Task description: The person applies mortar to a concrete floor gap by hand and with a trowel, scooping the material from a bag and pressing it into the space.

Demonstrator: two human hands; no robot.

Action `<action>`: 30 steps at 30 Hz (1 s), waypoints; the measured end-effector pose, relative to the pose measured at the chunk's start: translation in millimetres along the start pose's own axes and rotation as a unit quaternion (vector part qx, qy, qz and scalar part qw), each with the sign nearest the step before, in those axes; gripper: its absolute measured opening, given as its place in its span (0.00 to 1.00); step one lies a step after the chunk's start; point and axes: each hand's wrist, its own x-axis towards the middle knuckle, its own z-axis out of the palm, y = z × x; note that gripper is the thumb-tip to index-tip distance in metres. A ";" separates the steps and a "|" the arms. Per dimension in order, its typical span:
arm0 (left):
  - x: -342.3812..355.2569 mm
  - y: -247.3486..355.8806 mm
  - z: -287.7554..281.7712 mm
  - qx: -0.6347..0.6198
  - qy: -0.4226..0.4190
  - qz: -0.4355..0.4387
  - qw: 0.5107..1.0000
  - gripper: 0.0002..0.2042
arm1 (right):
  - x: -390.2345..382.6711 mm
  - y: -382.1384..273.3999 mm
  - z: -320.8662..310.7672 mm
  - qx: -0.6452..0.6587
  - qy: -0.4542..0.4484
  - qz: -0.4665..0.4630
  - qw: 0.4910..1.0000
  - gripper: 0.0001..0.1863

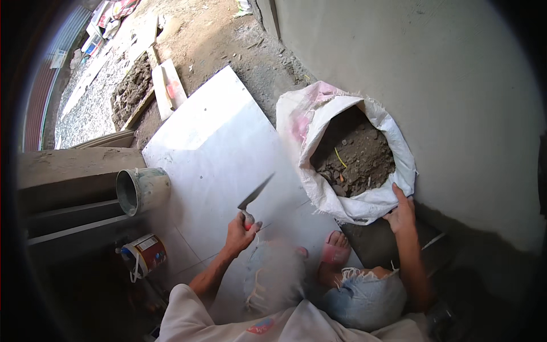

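Note:
My left hand [240,235] is closed round the handle of a trowel [254,194], whose pointed metal blade tilts up and to the right above pale floor tiles. At the right, my right hand [402,212] grips the near right rim of a white woven sack [405,165], thumb over the edge and the other fingers partly hidden. The sack's mouth is rolled open. Inside lies grey-brown soil [364,149] with small stones and a thin yellow strip [340,158]. Pink stains mark the sack's far left side.
A grey-white bucket [152,191] lies tipped at the left, with a smaller labelled pail [149,253] nearer me. A plastered wall [444,108] rises at the right. Boards [169,85] and a gravel heap lie beyond the white tiles [211,154]. My sandalled foot [335,251] is near the sack.

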 end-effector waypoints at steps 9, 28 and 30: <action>108.4 202.7 23.0 0.079 0.115 -0.009 0.990 0.41 | -6.7 -10.2 74.9 0.143 0.071 0.109 0.981 0.20; 195.9 340.7 -104.5 -0.211 -0.073 -0.175 0.959 0.09 | -93.2 -96.7 165.2 -0.119 0.142 0.123 0.975 0.31; 202.6 350.5 -104.6 -0.179 -0.093 -0.155 0.967 0.08 | -102.7 -112.1 165.7 -0.138 0.147 0.088 0.975 0.27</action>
